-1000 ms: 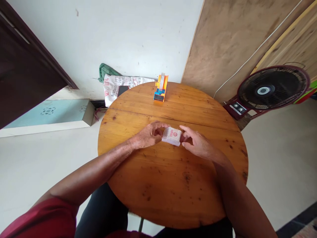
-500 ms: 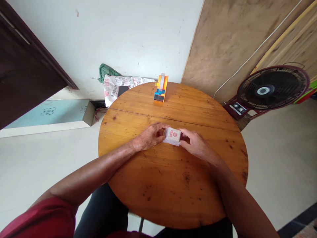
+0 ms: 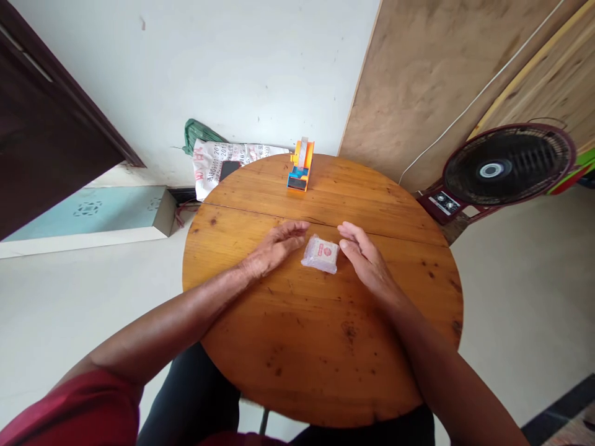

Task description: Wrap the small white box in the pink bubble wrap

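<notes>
A small whitish box with red print lies on the round wooden table, wrapped in clear bubble wrap. Just left of it is my left hand, open, its fingers stretched out and holding nothing. On the other side my right hand is open too, thumb and fingers apart, close to the box's right edge. Neither hand appears to grip the package.
An orange and blue tape dispenser stands at the table's far edge. Behind the table lies a printed white sack against the wall. A dark red fan is at the right, and a low glass-topped unit at the left.
Both hands have let go of the wrapped box and moved apart from it, left hand to the left, right hand slightly to the right. The box stays on the table.
</notes>
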`<state>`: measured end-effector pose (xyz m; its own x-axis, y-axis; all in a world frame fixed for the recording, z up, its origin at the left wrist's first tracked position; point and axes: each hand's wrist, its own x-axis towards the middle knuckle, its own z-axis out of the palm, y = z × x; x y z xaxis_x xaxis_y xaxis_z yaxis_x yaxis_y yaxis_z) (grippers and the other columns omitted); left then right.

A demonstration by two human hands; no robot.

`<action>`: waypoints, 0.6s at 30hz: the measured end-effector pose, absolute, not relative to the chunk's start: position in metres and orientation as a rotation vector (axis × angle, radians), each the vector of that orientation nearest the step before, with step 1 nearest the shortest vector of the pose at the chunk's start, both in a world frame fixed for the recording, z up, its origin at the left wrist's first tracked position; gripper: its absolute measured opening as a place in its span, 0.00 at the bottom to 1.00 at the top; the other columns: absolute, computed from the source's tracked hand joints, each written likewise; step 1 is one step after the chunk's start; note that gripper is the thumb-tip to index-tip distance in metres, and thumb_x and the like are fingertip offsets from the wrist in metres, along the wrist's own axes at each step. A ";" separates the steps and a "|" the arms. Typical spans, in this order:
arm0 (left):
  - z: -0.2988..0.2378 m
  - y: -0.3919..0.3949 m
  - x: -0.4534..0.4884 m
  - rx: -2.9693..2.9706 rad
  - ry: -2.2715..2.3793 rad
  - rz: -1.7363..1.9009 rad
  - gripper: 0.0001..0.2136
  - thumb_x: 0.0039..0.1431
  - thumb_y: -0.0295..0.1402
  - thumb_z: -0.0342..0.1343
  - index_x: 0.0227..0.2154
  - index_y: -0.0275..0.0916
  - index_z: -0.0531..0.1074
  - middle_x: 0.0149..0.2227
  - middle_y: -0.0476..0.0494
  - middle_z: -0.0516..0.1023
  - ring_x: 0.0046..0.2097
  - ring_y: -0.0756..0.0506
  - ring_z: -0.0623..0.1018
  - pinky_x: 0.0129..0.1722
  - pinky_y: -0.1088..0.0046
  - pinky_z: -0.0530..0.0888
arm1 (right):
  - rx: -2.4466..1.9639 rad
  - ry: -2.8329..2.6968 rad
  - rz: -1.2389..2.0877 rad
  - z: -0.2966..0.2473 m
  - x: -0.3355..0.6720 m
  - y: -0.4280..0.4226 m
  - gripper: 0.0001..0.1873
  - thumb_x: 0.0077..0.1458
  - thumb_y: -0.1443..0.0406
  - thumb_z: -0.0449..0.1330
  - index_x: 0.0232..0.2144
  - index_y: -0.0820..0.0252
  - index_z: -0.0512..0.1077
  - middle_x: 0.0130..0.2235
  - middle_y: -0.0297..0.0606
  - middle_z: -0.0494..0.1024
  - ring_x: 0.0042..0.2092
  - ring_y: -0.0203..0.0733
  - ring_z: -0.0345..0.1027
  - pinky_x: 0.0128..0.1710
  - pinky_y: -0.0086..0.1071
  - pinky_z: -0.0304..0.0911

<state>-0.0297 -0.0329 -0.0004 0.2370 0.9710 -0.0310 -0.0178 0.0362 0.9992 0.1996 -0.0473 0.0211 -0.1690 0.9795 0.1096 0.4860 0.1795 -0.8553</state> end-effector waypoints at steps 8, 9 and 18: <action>0.003 -0.048 -0.017 1.401 0.941 0.740 0.37 0.63 0.57 0.45 0.69 0.41 0.51 0.72 0.44 0.46 0.72 0.38 0.47 0.71 0.57 0.46 | -1.301 -1.593 1.004 -0.007 0.178 -0.053 0.36 0.64 0.42 0.44 0.67 0.52 0.53 0.69 0.42 0.56 0.69 0.46 0.50 0.69 0.48 0.47; 0.006 -0.050 -0.015 1.454 0.945 0.694 0.39 0.63 0.58 0.43 0.70 0.41 0.48 0.72 0.44 0.43 0.72 0.38 0.45 0.71 0.57 0.44 | -1.311 -1.615 0.996 -0.008 0.176 -0.054 0.37 0.64 0.42 0.43 0.67 0.51 0.52 0.70 0.41 0.55 0.70 0.46 0.48 0.69 0.47 0.46; 0.015 -0.058 -0.009 1.641 0.888 0.574 0.39 0.64 0.59 0.39 0.71 0.44 0.40 0.73 0.47 0.35 0.73 0.41 0.38 0.72 0.56 0.42 | -1.254 -1.717 0.955 -0.011 0.170 -0.060 0.40 0.63 0.40 0.39 0.70 0.51 0.45 0.72 0.38 0.45 0.72 0.45 0.39 0.71 0.47 0.39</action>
